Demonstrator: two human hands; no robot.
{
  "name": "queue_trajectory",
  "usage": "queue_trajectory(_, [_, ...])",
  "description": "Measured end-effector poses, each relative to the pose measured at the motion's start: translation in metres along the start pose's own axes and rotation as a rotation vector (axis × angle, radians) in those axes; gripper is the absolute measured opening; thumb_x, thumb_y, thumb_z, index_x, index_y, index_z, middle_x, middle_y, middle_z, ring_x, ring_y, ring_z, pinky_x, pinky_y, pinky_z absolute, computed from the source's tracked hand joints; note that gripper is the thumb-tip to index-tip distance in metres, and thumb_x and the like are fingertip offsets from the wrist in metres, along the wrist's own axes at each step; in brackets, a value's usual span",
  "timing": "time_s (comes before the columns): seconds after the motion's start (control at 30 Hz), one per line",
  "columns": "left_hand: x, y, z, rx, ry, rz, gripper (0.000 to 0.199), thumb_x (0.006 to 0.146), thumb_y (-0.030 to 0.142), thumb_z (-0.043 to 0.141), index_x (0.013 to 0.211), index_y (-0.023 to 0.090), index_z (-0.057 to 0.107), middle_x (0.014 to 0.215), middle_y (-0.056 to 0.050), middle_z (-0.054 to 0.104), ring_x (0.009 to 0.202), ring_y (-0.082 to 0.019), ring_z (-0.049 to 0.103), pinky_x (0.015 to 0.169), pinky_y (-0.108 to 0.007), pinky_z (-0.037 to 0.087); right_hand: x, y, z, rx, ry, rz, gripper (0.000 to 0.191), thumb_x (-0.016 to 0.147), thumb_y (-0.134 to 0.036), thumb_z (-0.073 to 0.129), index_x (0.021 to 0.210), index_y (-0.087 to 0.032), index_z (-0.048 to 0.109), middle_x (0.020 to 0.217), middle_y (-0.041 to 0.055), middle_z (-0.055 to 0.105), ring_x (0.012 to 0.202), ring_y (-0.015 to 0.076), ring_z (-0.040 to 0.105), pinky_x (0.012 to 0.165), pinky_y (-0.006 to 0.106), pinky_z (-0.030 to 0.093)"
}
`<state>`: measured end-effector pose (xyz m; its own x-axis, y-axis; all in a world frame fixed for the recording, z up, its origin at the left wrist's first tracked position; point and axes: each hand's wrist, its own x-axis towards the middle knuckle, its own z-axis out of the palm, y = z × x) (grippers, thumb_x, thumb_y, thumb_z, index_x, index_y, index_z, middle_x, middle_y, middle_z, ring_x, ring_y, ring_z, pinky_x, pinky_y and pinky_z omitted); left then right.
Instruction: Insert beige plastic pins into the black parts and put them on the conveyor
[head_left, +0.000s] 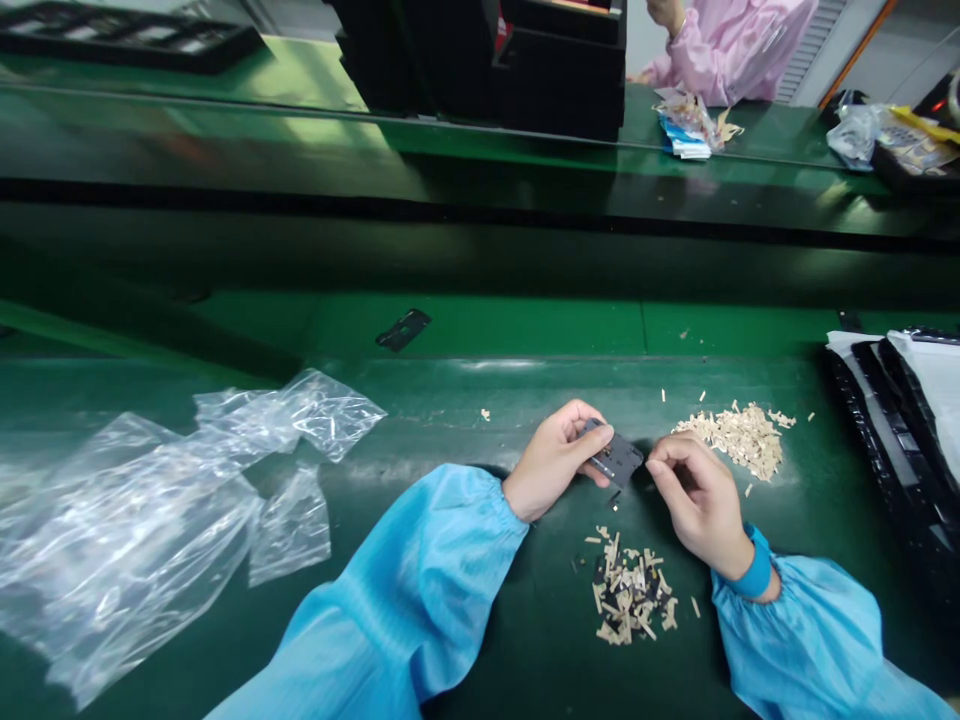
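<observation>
In the head view, with twelve o'clock pointing away from the wearer, a small dark plate [621, 462] is held up over the green work surface [525, 610] by the left hand [553, 458], its near-left part clamped between the thumb on top and the fingers at the edge and beneath. The plate's long axis is slanted from ten o'clock to four o'clock, and its free end is pointed at the right hand [701, 497], by which it appears not to be touched. From the right fingertips, the plate is found at about nine to ten o'clock, its free corner just beside them; the plate is nearest to the left hand, in whose grip it is kept. The right thumb and forefinger are brought together at the tips, but whether anything tiny is pinched there cannot be told. A heap of pale strips [739, 438] is spread at one o'clock from the right hand, and a mixed pile of strips and dark bits [634, 595] is seen at six o'clock from the plate.
</observation>
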<state>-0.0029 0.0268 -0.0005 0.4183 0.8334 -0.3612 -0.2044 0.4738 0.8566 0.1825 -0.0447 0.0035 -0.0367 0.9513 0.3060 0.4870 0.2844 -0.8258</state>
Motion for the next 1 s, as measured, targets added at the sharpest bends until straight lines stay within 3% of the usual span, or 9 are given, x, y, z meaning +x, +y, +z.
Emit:
queue_trajectory(0.33, [0.0001,-0.0020,-0.0005,-0.007,-0.011,0.006,0.047,0.070,0.049,0.084,0.086,0.015,0.056,0.071,0.002,0.061,0.054,-0.009,0.058,0.042,-0.018,0.052,-0.0009,-0.0012,0.0002,-0.073,-0.016,-0.110,0.010,0.098,-0.014,0.055,0.094,-0.023,0.059,0.084,0.0039,0.063,0.075,0.0193,0.059,0.068,0.033,0.048])
queue_trajectory(1.0, [-0.0003,-0.0061,0.0006,-0.001,0.020,0.036,0.048,0.073,0.052,0.082,0.089,0.016,0.054,0.072,0.003,0.061,0.056,-0.010,0.062,0.043,-0.018,0.053,-0.0028,-0.0008,0.0035,-0.047,-0.005,-0.106,0.013,0.096,-0.011,0.060,0.097,-0.023,0.063,0.086,0.0041,0.066,0.075,0.0190,0.062,0.068,0.032,0.050])
